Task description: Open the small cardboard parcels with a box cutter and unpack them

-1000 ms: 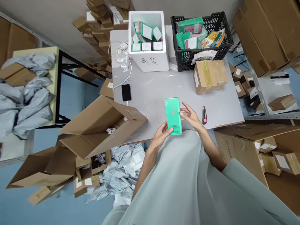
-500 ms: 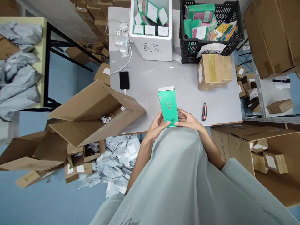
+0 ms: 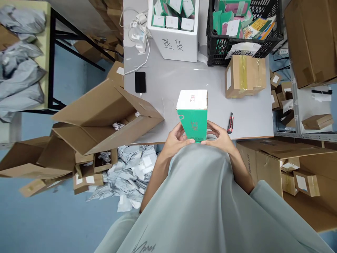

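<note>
A green box with a white end stands between my two hands at the table's near edge, its white end tilted up toward me. My left hand grips its left side, thumb at the lower front edge. On the opposite side, my right hand holds it the same way. Fingers behind the box are partly hidden. To the right of my right hand lies a red and black utility knife. Farther back on the grey table rests a taped cardboard box.
A white bin and a black crate hold similar green boxes at the back. A phone lies on a cable at left. Open cartons flank the table's left side; another large carton stands at right. Grey plastic bags cover the floor.
Both hands have tipped the green box so its white end now faces up more fully. The hands have shifted slightly right with it, and the view has moved a little.
</note>
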`<action>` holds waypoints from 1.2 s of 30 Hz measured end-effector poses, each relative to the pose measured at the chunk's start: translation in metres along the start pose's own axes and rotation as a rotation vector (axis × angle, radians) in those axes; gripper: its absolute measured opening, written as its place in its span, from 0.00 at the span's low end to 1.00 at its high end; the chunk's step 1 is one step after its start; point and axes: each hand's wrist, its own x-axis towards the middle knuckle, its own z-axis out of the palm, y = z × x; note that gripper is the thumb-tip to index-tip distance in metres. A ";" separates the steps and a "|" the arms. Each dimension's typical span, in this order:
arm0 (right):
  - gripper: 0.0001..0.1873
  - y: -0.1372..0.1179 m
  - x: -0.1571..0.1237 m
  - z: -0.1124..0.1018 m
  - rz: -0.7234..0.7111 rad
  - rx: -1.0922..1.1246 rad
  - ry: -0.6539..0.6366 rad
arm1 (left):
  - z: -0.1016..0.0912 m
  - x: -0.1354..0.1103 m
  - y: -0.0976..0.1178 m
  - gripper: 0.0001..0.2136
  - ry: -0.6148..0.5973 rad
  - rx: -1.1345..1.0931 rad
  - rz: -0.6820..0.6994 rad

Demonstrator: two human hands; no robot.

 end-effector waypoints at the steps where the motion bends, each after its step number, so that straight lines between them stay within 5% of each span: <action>1: 0.59 -0.003 -0.002 -0.001 -0.020 0.000 0.004 | 0.003 -0.001 0.005 0.42 0.006 0.004 0.005; 8: 0.57 -0.004 -0.011 -0.004 -0.032 0.025 0.041 | 0.014 -0.004 0.020 0.43 -0.001 0.056 0.009; 25: 0.61 0.002 -0.014 -0.002 0.044 0.030 0.028 | 0.010 -0.009 0.001 0.44 -0.046 0.022 0.024; 28: 0.54 0.006 -0.012 -0.002 0.039 -0.013 0.046 | 0.010 -0.008 -0.004 0.41 -0.001 -0.019 0.014; 32: 0.38 0.010 0.001 -0.004 0.022 -0.012 0.045 | 0.006 -0.007 -0.022 0.37 -0.024 -0.191 -0.089; 36: 0.43 0.011 0.021 -0.003 0.027 0.107 -0.003 | 0.000 -0.008 -0.041 0.33 -0.106 -0.288 -0.245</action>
